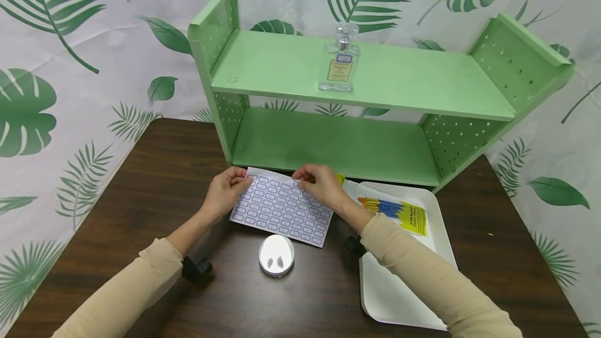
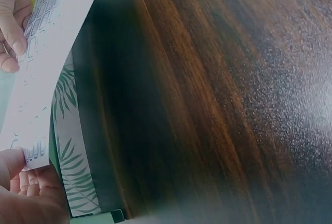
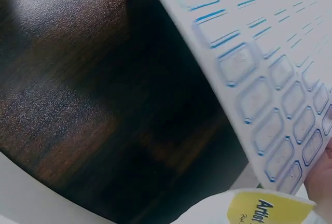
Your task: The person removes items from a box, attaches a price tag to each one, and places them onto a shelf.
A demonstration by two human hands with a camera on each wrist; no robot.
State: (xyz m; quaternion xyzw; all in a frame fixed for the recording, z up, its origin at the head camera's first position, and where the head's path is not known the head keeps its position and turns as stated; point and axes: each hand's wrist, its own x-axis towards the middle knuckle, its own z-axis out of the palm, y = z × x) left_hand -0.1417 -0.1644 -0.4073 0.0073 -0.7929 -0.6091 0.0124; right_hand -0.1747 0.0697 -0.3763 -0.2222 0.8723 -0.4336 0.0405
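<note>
A white sheet of small blue-bordered stickers (image 1: 277,207) is held up, tilted, above the table. My left hand (image 1: 225,192) pinches its upper left corner between thumb and fingers, and the left wrist view shows this grip (image 2: 31,198) with the fingers behind the paper. At the upper edge, further right, my right hand (image 1: 321,186) pinches the sheet with thumb and fingertips. Below the sheet stands a round container with a shiny silver top (image 1: 276,254). A clear glass perfume bottle (image 1: 335,69) on the shelf bears a blue-bordered sticker (image 1: 344,58) above its beige label.
A green two-tier shelf (image 1: 399,77) stands along the back of the dark wooden table (image 1: 159,171). To the right, under my right forearm, lies a white tray (image 1: 389,296) holding a yellow-labelled pack of artist brushes (image 1: 394,212). Leaf-patterned cloth hangs behind.
</note>
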